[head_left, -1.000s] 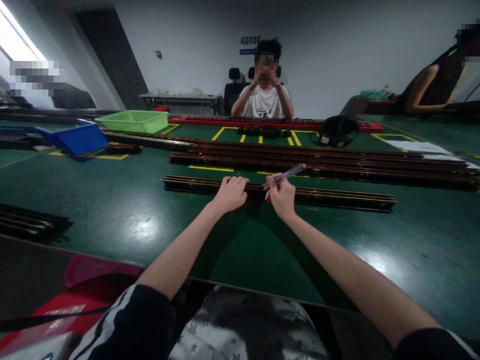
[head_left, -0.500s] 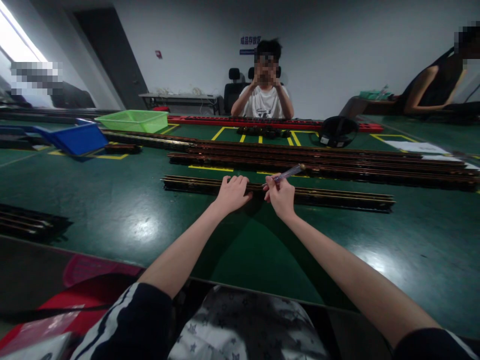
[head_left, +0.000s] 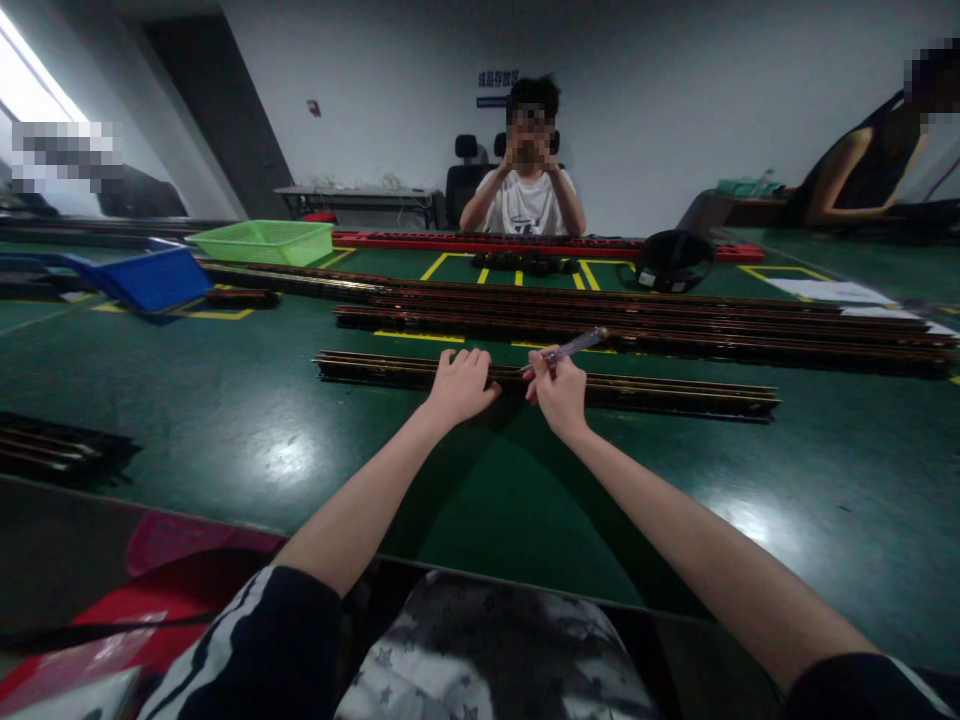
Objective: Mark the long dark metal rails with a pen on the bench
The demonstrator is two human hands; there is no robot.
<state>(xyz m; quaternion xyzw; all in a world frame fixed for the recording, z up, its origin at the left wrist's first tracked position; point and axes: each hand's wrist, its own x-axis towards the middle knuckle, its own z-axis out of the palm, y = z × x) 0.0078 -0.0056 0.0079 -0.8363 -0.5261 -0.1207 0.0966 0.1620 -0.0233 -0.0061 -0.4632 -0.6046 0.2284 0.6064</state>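
Left hand (head_left: 461,388) over the long strips (head_left: 375,370), right hand (head_left: 562,395) holding a pen-like tool (head_left: 581,343).
The strips run left to right on the table (head_left: 255,400), under the nearer left hand, its fingers draped over them, grip unclear; right fingers pinch the tool, tip at the strips. Since the earlier frame, the strips have shifted slightly left.

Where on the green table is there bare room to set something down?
The table is bare from the left-edge strips to the left forearm, between it and the right forearm, and right of that. Farther back, long strips crowd it.
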